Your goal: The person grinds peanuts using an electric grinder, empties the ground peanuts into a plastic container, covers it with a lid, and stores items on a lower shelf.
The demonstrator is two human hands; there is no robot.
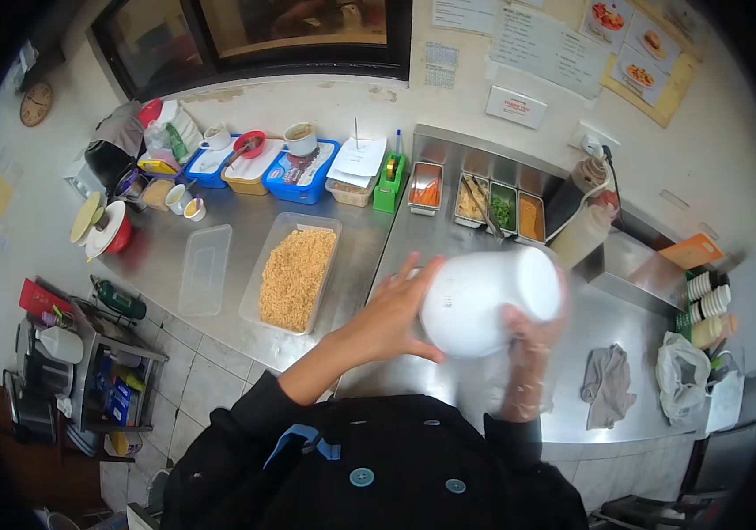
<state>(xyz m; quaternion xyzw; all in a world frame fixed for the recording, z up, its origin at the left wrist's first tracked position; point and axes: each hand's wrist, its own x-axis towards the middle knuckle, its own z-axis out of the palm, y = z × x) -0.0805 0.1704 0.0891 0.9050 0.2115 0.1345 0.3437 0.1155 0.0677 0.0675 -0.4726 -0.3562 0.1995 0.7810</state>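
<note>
A white rounded container (471, 305), perhaps a bowl or tub, is held up tilted over the steel counter, its flat base turned to the right. My left hand (396, 309) grips its left side, with fingers and thumb spread around it. My right hand (532, 344), in what looks like a clear plastic glove, holds it near the base and is blurred by motion. What is inside the container is hidden. Left of my hands, a clear plastic tub (334, 256) full of tan crumbs (294, 278) rests on the counter, beside a clear lid (207, 269).
Metal pans of shredded orange food (425, 190), chopped greens (502, 210) and other toppings stand at the back, with tongs (484, 208). Blue tubs (300, 181) and a green tape dispenser (389, 184) line the wall. On the right lie a grey cloth (608, 387) and a plastic bag (683, 378).
</note>
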